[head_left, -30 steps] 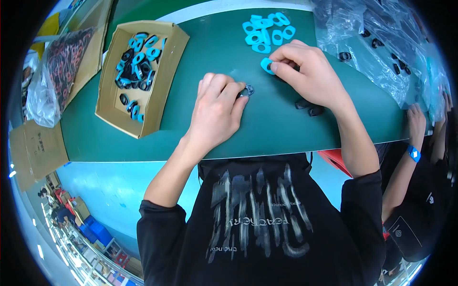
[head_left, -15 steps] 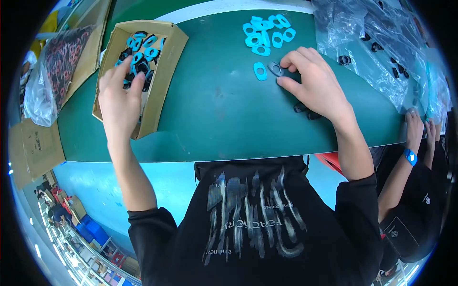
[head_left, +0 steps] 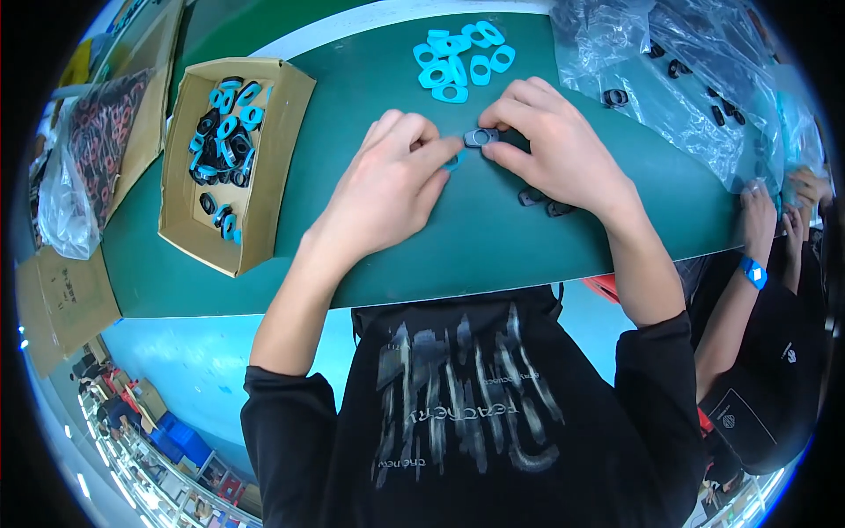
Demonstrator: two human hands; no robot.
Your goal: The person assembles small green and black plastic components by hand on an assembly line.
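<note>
My right hand [head_left: 550, 141] pinches a dark grey oval ring piece [head_left: 481, 137] between thumb and forefinger, just above the green table. Close beside it is my left hand [head_left: 387, 180], its fingers curled around a flat teal ring [head_left: 455, 161] that they mostly cover. The left forefinger reaches the near end of the grey piece; whether they touch is hard to tell. Two black pieces [head_left: 530, 196] lie under my right wrist. Farther back sits a loose pile of teal rings [head_left: 450, 92].
A cardboard box [head_left: 283, 167] with several black-and-teal pieces stands at left, near a clear bag of dark, red-marked parts [head_left: 101, 141]. At right, clear plastic sheeting [head_left: 678, 114] covers part of the table, with black pieces about it. Another person's hands [head_left: 757, 211] are at the right edge.
My left hand has come out of the cardboard box and across to the teal ring beside my right hand. The right hand has gripped and lifted the grey piece. The view has shifted slightly.
</note>
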